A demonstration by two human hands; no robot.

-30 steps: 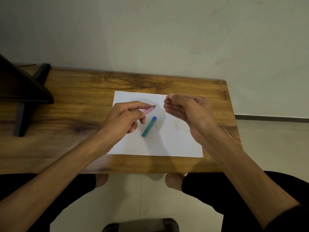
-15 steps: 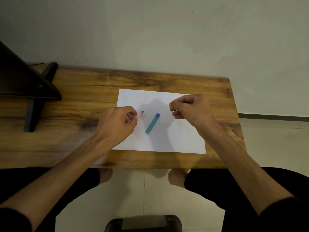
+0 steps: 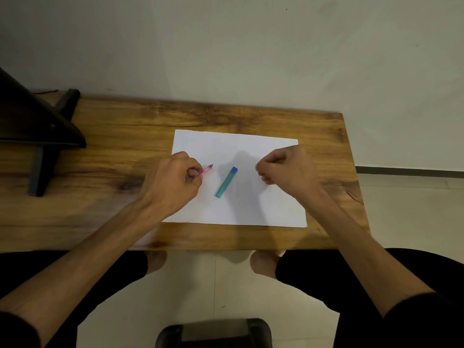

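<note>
A white sheet of paper lies on the wooden table. In the sheet's middle lies a teal pen cap with a blue end, tilted up to the right. My left hand grips a pink pen over the sheet's left part, only the pen's tip end showing past the fingers. My right hand hovers over the sheet's right part with its fingers curled; nothing shows in it. The cap lies between the two hands, touching neither.
A black stand with a slanted dark panel occupies the table's far left. A pale wall rises behind the table. My knees and feet show under the front edge, and a dark stool top sits on the tiled floor.
My two hands have drawn apart and lowered toward the paper. My left hand pulled the pink pen back to the left; my right hand's fingers curled in more tightly.
</note>
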